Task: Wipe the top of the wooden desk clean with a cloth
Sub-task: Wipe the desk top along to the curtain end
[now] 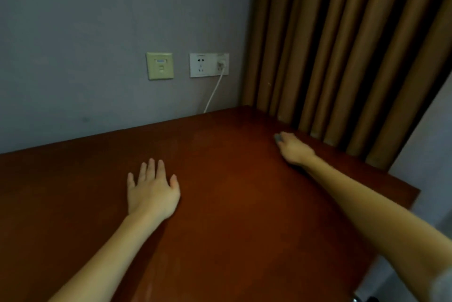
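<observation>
The reddish-brown wooden desk (232,199) fills the lower part of the view, its top bare. My left hand (152,191) lies flat on it near the middle, fingers straight and slightly spread. My right hand (294,148) reaches to the far right side of the desk, close to the curtain, and holds a small grey cloth (278,137) against the wood. Only a corner of the cloth shows past my fingers; the rest is hidden under the hand.
A grey wall (97,32) runs along the back edge. On it are a yellowed data plate (160,66) and a white power socket (209,65) with a white cable (214,92) dropping behind the desk. Brown curtains (342,57) hang against the right edge.
</observation>
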{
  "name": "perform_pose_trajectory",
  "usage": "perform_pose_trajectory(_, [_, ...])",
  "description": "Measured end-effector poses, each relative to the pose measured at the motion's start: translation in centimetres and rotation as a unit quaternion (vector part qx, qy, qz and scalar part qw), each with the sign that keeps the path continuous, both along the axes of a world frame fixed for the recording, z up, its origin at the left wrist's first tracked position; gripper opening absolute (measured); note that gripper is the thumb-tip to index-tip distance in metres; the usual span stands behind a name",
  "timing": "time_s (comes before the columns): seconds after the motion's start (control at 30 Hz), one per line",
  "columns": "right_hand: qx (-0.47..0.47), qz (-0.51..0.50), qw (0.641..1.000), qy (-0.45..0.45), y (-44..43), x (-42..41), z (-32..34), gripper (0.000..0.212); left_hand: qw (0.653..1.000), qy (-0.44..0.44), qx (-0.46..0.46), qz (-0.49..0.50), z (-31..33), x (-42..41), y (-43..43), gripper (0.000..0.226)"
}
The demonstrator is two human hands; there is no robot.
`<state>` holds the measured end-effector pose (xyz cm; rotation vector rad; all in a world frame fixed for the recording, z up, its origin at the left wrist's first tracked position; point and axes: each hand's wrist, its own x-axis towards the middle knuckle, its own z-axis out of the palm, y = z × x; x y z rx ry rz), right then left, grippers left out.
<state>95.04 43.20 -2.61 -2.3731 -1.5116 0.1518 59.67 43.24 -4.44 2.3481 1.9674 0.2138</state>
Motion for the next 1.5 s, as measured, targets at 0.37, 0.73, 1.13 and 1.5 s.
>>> perform_pose_trajectory(0.37, [0.006,0.381,0.924,-0.042,-7.9,-19.5,-0.3,0.054,1.000,-0.010,-0.002,-0.005,0.4,-0.3,-0.6,0.054])
perform_pose_trajectory(0.73, [-0.021,-0.034,0.998,0.050,-2.5,7.1,1.1,0.058,1.000,-0.025,0.012,-0.007,0.3,-0.3,-0.7,0.054])
perform_pose_trajectory(1.13, [-0.025,0.157,0.987,0.003,9.7,-11.0,1.2,0.050,0.999,-0.037,0.003,0.014,0.3,0.3,0.8,0.055])
perform_pose_trajectory(1.5, [-0.035,0.265,0.963,-0.014,-1.5,-4.5,-0.1,0.062,1.000,-0.028,-0.009,-0.003,1.1,-0.9,2.4,0.054])
